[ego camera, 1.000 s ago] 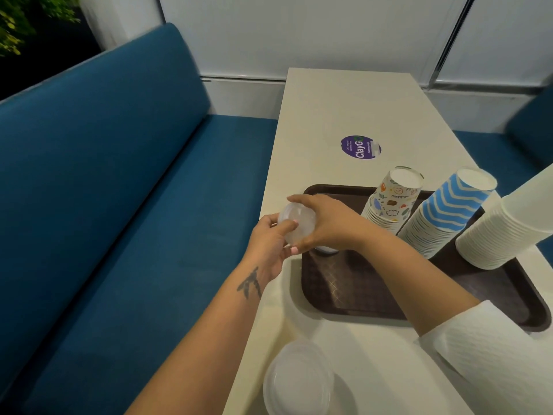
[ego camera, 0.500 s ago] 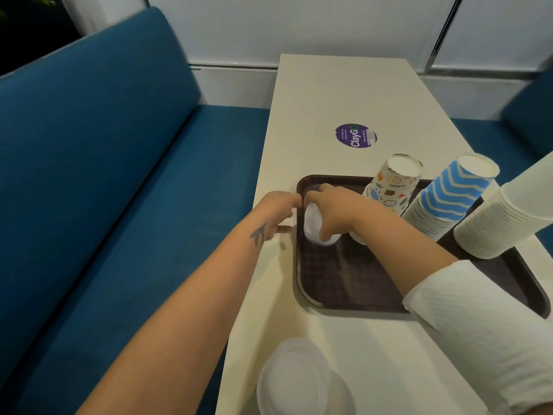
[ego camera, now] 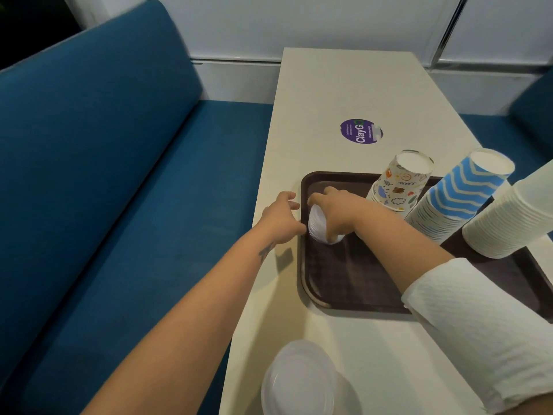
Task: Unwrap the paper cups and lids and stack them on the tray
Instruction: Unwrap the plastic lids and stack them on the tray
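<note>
Fingers of the right hand [ego camera: 336,211] curl round a small stack of clear lids [ego camera: 317,224] on the brown tray [ego camera: 353,283]; left hand [ego camera: 279,218], loosely curled, touches the stack's side.

Brown tray [ego camera: 344,289] sits on the table with three upside-down cup stacks along its far side: doodle-print cups [ego camera: 399,182], blue zigzag cups [ego camera: 460,196], and plain white cups [ego camera: 517,217], all leaning a bit. Small stack of clear lids [ego camera: 317,224] stands at the tray's left edge. Another, bigger pile of clear lids [ego camera: 299,381] lies off the tray, at the table's near edge.
</note>
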`<state>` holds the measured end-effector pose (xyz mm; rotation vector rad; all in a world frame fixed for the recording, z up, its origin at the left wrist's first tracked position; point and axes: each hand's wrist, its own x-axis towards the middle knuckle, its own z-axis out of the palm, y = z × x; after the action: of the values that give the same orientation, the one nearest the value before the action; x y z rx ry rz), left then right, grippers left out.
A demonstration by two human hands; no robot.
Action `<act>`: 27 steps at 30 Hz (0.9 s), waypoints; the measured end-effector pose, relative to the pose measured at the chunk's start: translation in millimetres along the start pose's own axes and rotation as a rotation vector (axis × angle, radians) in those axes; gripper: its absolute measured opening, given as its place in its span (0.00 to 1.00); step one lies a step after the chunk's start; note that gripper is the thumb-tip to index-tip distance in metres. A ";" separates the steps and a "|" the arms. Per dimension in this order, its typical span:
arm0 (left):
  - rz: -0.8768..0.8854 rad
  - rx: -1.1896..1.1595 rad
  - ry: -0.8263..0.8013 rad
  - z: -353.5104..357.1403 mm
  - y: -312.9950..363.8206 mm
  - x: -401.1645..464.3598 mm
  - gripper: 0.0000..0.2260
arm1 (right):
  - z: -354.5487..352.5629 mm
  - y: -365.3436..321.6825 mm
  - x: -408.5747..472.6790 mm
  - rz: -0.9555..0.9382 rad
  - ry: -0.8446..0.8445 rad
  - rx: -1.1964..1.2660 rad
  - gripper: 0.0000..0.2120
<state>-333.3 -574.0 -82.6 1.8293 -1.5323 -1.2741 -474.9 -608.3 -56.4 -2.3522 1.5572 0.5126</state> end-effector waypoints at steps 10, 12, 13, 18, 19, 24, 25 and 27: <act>0.020 -0.039 0.074 -0.1 1.7 -11.4 0.38 | -9.7 -2.6 -9.7 -0.014 0.011 0.056 0.56; 0.039 -0.071 0.115 -5.7 4.2 -20.5 0.35 | -15.0 -5.1 -19.1 -0.041 0.090 0.085 0.53; 0.051 -0.086 0.134 -9.0 5.6 -26.4 0.33 | -17.6 -6.9 -25.9 -0.061 0.158 0.111 0.49; 0.111 -0.180 0.153 -23.0 5.1 -66.3 0.25 | -20.8 -23.1 -72.8 -0.172 0.385 0.310 0.25; 0.116 -0.206 0.151 -24.1 2.8 -75.5 0.24 | -18.8 -27.1 -83.0 -0.191 0.394 0.354 0.22; 0.112 -0.320 0.140 -23.9 -15.0 -118.8 0.20 | 1.4 -50.2 -128.5 -0.227 0.408 0.554 0.14; 0.105 -0.337 0.139 -23.7 -19.1 -127.6 0.20 | 6.7 -55.3 -136.5 -0.238 0.399 0.588 0.13; 0.084 -0.374 0.153 -22.8 -27.8 -147.7 0.20 | 15.5 -65.3 -155.9 -0.272 0.348 0.638 0.14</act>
<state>-294.1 -433.7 -39.4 1.5664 -1.1834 -1.2509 -472.7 -448.1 -0.4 -2.1406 1.2360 -0.4213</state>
